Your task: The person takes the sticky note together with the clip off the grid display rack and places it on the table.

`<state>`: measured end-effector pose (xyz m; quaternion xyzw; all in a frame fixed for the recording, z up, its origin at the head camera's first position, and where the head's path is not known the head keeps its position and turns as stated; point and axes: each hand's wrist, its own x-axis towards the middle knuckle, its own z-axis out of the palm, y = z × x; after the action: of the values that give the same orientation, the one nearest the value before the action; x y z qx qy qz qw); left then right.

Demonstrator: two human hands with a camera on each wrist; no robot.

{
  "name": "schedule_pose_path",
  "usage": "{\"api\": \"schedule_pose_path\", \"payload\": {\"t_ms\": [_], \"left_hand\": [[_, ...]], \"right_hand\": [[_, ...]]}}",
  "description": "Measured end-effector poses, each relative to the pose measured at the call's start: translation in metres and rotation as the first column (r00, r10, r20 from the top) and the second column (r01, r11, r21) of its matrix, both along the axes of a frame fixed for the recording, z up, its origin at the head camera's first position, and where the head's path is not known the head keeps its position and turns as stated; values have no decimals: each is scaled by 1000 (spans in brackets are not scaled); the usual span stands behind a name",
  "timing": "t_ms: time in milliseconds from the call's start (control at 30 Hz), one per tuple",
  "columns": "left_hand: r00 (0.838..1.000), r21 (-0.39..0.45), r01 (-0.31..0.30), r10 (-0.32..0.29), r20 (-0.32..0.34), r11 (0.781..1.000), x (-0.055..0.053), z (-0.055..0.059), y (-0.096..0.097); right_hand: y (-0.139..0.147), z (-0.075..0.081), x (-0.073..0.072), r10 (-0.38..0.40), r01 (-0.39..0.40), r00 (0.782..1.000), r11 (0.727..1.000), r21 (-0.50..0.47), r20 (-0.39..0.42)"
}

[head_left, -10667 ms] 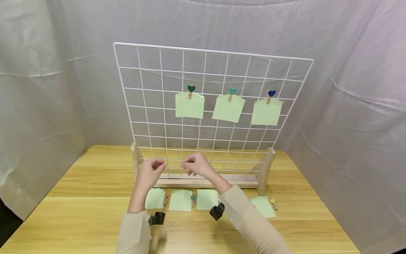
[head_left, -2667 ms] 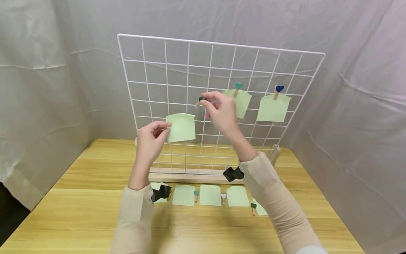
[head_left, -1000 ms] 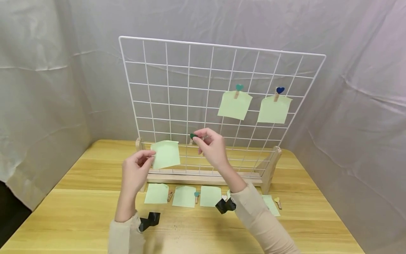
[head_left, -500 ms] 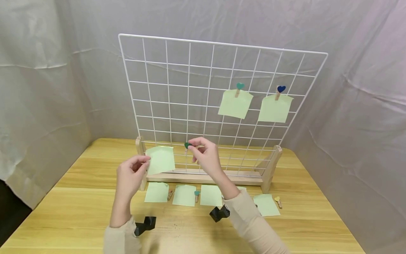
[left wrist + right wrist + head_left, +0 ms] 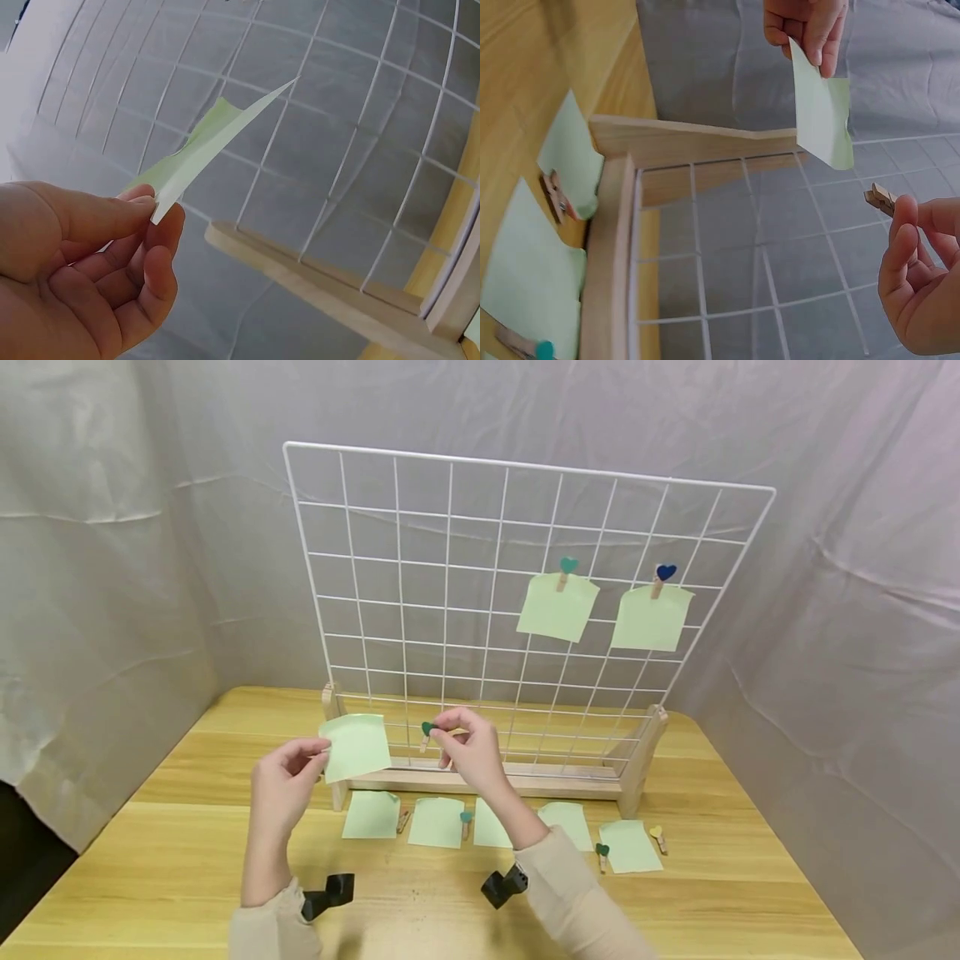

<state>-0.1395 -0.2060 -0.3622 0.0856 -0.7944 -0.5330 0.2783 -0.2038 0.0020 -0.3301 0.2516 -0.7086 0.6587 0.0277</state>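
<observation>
Between thumb and fingers my left hand (image 5: 283,781) pinches a pale green sticky note (image 5: 357,747) by its left edge, in front of the grid's lower left. In the left wrist view the note (image 5: 202,154) appears nearly edge-on. My right hand (image 5: 472,752) pinches a small wooden clothespin (image 5: 426,739) with a dark green heart, just right of the note and apart from it. In the right wrist view the clothespin (image 5: 880,199) points toward the note. Two notes hang on the white wire grid (image 5: 480,568), under a teal-heart clothespin (image 5: 564,578) and a blue-heart clothespin (image 5: 660,583).
Along the table (image 5: 420,918), before the wooden stand (image 5: 525,783), lies a row of several green notes (image 5: 435,822). Clothespins lie beside them, including a teal-heart one (image 5: 466,827), a green-heart one (image 5: 602,857) and a yellow-heart one (image 5: 659,839). Grey cloth (image 5: 112,610) surrounds the table.
The green-heart clothespin and its note have come off the grid into my hands. Over the last second both hands moved down and left with them.
</observation>
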Motion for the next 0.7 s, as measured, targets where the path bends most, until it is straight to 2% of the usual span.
{"api": "schedule_pose_path", "payload": {"t_ms": [467,567,600,700], "left_hand": [[996,52,-36,31,87,998,8,-14,-15],[997,64,-32,27,68,997,8,-20,-21],[1000,102,-4,1,25,995,6,-26,-26],[1000,116,-8,8,6,993,6,-32,-32]], "right_hand": [[-12,-34,0,15,-19,992,999,34,125],[-17,-41,-1,15,-21,986,999,35,165],[-19,-44,-1,19,-24,983,999,29,181],[-27,-52,-1,35,-39,976,999,15,214]]}}
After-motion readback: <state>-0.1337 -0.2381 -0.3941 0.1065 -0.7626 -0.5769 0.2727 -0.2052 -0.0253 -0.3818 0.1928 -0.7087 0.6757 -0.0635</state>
